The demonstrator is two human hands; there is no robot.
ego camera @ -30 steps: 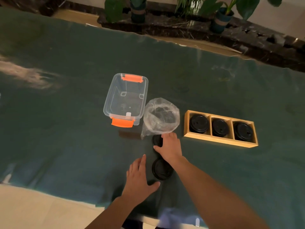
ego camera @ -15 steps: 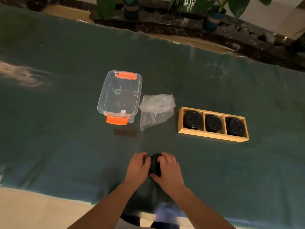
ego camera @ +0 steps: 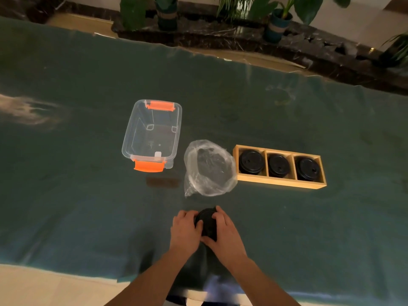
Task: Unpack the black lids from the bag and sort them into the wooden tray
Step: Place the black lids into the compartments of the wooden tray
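Near the table's front edge, my left hand (ego camera: 185, 231) and my right hand (ego camera: 224, 234) both grip a small stack of black lids (ego camera: 207, 221) between them. Behind the hands the clear plastic bag (ego camera: 209, 167) stands puffed open on the green cloth; I cannot tell whether anything is inside. To its right lies the wooden tray (ego camera: 278, 182) with three compartments, each holding a stack of black lids (ego camera: 251, 161).
A clear plastic box (ego camera: 152, 134) with orange latches stands open left of the bag. Green cloth (ego camera: 88, 195) covers the table. Potted plants (ego camera: 276, 23) line a dark ledge beyond the far edge.
My right hand pulled lids from the bag's mouth toward me, and both hands closed around them. The bag slumped, then puffed open again.
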